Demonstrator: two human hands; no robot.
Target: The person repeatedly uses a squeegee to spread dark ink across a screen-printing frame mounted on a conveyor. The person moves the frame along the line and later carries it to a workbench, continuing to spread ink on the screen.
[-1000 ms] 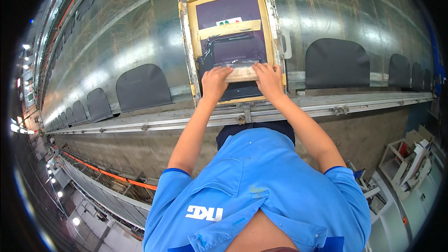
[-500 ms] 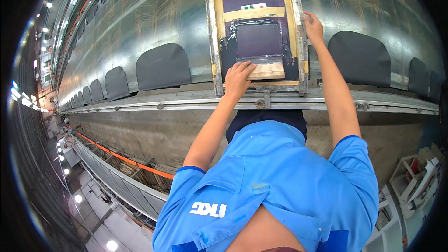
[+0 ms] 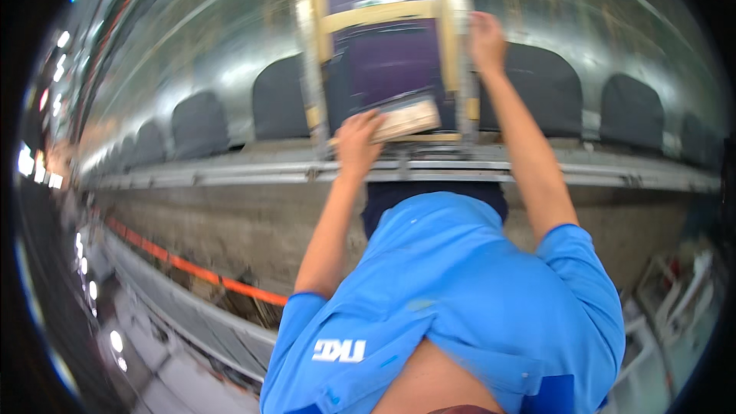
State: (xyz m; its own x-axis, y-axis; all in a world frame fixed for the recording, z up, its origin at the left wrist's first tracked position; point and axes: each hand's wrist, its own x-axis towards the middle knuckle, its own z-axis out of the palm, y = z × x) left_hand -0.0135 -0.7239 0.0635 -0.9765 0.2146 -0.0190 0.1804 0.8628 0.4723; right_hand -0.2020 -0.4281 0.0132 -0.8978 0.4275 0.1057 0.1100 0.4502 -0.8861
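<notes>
Left hand (image 3: 358, 142): gripped the wooden squeegee (image 3: 412, 117) by its left end.
Squeegee: was slanted, low over the screen frame (image 3: 458, 27).
Right hand (image 3: 487, 40): was at frame's right side; blur hid whether it gripped.
Risk: squeegee could slip, because only one end was held.

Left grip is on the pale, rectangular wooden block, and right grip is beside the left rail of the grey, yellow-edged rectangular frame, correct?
One slip: the head view shows the right grip beside the right rail of the grey, yellow-edged rectangular frame, not the left. The left grip is indeed on the pale, rectangular wooden block.
</notes>
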